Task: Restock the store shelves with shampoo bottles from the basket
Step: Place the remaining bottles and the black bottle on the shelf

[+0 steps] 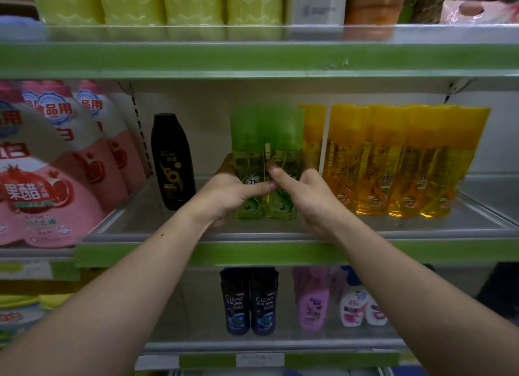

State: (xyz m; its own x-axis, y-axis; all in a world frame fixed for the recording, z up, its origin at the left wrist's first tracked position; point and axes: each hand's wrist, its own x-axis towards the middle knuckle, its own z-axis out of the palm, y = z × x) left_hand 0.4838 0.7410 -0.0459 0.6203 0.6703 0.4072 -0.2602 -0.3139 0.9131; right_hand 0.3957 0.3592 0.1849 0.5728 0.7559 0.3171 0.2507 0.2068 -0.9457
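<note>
Fingers: my left hand (233,191) and right hand (307,191) each clasp one of two tall translucent green plastic shampoo bottles (252,140), thumbs across the labels.
Place: upright, pressed together, just left of the row of tall yellow plastic bottles (393,156).
Handling: probably full and heavy, stiff-walled, slick; best held low round the body.
Look: frosted green caps, pale liquid.

- A single head-worn wide-angle view faces forward into the store shelving, tipped slightly down.
- It sits near, within arm's reach: the left hand (233,191) and right hand (306,190), reaching in from 7 and 5 o'clock, meet on the green bottles (266,140) at centre.
- The middle shelf (280,252) crosses just below centre; the upper shelf (252,58) lies at 12 o'clock, the lower shelf (280,347) at 6 o'clock.
</note>
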